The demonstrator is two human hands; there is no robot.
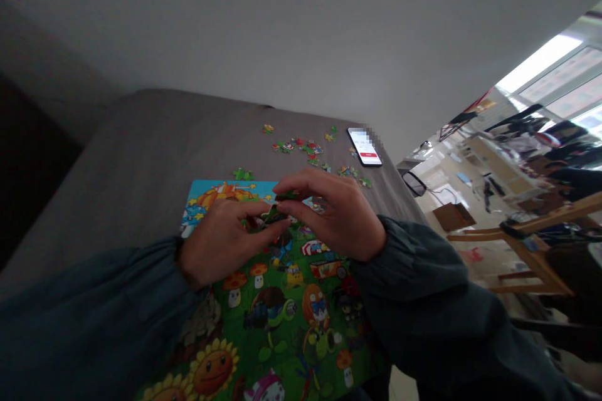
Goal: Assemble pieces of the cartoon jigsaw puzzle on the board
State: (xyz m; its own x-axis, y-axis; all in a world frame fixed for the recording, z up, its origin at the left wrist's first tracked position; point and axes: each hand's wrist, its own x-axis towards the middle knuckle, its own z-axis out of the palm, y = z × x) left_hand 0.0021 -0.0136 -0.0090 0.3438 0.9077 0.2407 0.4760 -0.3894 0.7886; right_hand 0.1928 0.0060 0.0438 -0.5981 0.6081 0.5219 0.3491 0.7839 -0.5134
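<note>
A colourful cartoon jigsaw puzzle [282, 319] lies on a grey surface [141, 163] in front of me. My left hand [221, 241] and my right hand [336, 213] meet above the middle of the puzzle. Both pinch small green puzzle pieces [277, 210] between fingers and thumbs, the pieces touching each other. Both arms wear dark sleeves. The puzzle part under my hands is hidden.
Several loose puzzle pieces [301, 147] lie scattered on the far part of the grey surface, one green piece [243, 173] nearer the puzzle. A phone [364, 146] with a lit screen lies at the far right corner. Wooden furniture [531, 238] stands to the right.
</note>
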